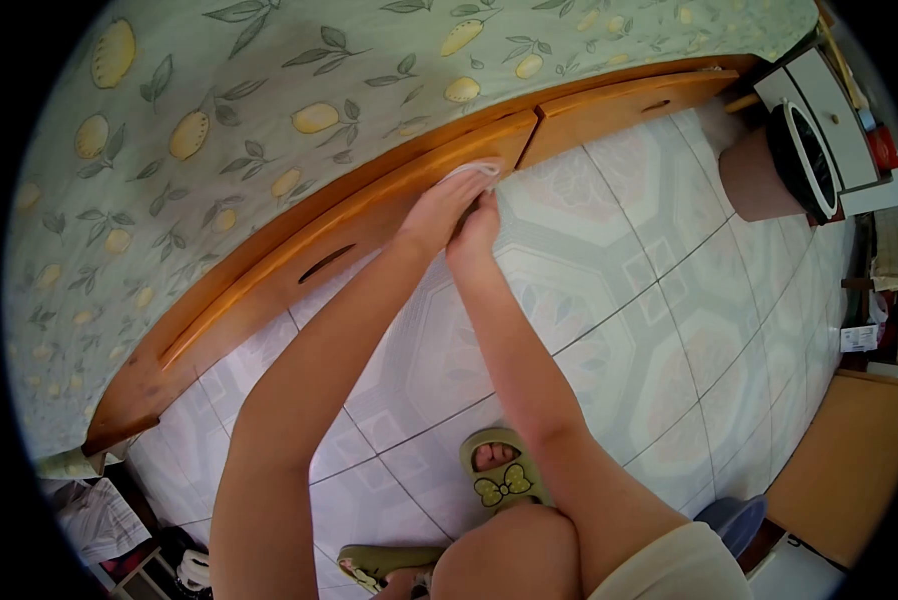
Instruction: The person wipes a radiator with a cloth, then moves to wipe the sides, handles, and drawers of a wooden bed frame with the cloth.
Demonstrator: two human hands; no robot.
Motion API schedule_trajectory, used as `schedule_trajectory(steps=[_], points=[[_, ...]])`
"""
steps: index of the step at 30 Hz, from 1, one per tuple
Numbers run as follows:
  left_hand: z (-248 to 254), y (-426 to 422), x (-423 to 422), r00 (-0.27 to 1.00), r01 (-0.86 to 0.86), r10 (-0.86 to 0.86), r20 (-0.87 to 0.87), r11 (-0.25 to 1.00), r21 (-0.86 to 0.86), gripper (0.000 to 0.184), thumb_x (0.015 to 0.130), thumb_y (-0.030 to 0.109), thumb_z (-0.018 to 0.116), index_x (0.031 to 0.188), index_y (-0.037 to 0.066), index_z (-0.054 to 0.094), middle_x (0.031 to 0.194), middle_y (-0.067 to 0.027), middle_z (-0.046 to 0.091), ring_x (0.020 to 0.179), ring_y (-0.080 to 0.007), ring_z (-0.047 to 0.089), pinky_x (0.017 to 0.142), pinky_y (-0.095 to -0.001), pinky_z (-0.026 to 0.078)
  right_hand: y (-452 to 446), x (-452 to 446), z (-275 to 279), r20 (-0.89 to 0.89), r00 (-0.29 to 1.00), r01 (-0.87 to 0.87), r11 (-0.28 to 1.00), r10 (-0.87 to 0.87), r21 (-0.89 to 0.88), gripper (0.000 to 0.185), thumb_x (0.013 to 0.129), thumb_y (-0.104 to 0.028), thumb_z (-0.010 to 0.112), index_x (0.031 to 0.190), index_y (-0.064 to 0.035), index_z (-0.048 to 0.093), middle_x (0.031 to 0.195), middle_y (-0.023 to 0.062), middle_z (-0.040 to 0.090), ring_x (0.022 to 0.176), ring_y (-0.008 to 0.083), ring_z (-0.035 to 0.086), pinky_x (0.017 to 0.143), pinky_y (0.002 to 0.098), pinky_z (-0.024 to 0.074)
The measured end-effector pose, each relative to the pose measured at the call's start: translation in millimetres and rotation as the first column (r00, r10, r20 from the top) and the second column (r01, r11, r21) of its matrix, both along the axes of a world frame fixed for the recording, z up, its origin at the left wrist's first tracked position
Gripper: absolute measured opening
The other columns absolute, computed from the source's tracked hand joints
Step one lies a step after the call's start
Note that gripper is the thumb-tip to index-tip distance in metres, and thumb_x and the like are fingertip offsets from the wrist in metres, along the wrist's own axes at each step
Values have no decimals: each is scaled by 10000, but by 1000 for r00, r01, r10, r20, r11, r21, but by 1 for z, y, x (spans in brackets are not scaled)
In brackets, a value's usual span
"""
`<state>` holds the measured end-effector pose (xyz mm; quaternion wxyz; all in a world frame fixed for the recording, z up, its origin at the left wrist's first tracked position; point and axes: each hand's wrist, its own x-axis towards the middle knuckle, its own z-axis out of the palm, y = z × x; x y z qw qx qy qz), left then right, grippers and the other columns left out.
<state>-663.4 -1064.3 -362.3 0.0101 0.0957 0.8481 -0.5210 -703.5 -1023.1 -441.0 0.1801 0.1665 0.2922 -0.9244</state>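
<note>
My left hand (437, 214) presses a white cloth (487, 166) against the front of a wooden drawer (379, 222), near its right end. The cloth lies mostly under the fingers, and only its edge shows. Just beside it, my right hand (477, 228) is closed at the drawer's lower part, its fingers curled and partly hidden. What they grip, if anything, cannot be made out. A dark slot handle (326, 264) is cut into the same drawer, left of my hands.
A bed with a lemon-print sheet (239, 100) rises above the drawers. A second drawer (619, 112) adjoins on the right. A pinkish bin (754, 175) with a black liner stands by a white cabinet (819, 110). Green slippers (509, 470) are on the tiled floor (609, 300); a blue basin (734, 522) sits at lower right.
</note>
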Motion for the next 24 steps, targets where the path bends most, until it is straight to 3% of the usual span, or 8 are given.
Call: schedule_trajectory(steps=[3,6,10,13,16,18,21,24], points=[[-17,9,-31,993,14,-17,-118,1000,-28,675,916,360,353,1484,120,79,1550,29,24,1422,-134,-15,1143,-348,-34,16,-28,16,7,993,-122,993,122,-2,406,996,-326,278,1236,-46,447,1245,99,514,1125,242,503,978,365,397],[-21,14,-42,989,-44,14,-146,978,-206,682,926,356,328,1485,131,8,1549,36,-55,1421,-135,-75,1136,-348,-62,15,-47,0,-31,992,-124,992,124,-15,429,1000,-346,267,1255,-45,435,1261,98,504,1152,238,485,998,362,380],[-29,9,-39,991,-24,-9,-137,970,-242,670,938,339,302,1482,149,-39,1543,44,-96,1417,-136,-97,1135,-354,-76,21,-46,-17,-25,986,-166,985,167,47,378,992,-248,349,1321,-71,404,1267,87,500,1168,199,466,993,318,361],[-36,6,-37,996,-32,8,-90,962,-270,661,944,328,292,1480,156,-54,1541,49,-102,1415,-132,-101,1135,-351,-81,21,-37,-19,0,969,-248,968,248,-20,420,997,-317,353,1318,-51,405,1291,70,487,1196,184,437,1001,301,342],[-43,-5,-17,998,-41,26,-53,950,-309,675,940,307,300,1475,142,-77,1534,55,-127,1410,-133,-120,1132,-341,-85,13,-15,-19,-3,936,-351,936,351,39,451,1015,-339,224,1298,-39,405,1334,91,450,1222,214,421,1048,345,319],[-45,-11,3,994,-89,67,-85,952,-292,713,928,279,326,1466,108,-107,1523,65,-174,1401,-137,-166,1123,-326,-91,9,3,-13,6,918,-395,915,396,79,445,1013,-352,259,1303,-50,408,1332,64,454,1220,190,417,1054,319,302],[-10,-24,44,998,6,12,57,955,-297,657,927,313,368,1486,156,63,1540,86,-39,1413,-98,-30,1142,-317,-49,-2,33,4,55,908,-418,903,415,100,450,1008,-371,302,1313,-57,405,1338,39,445,1215,162,415,1050,299,294],[-7,-37,77,999,2,-7,-38,991,-131,622,900,292,429,1462,150,204,1535,88,61,1374,-79,119,1130,-297,56,-4,61,13,25,815,-577,808,579,116,456,1009,-373,296,1334,-64,377,1352,34,424,1203,158,420,1034,305,309]])
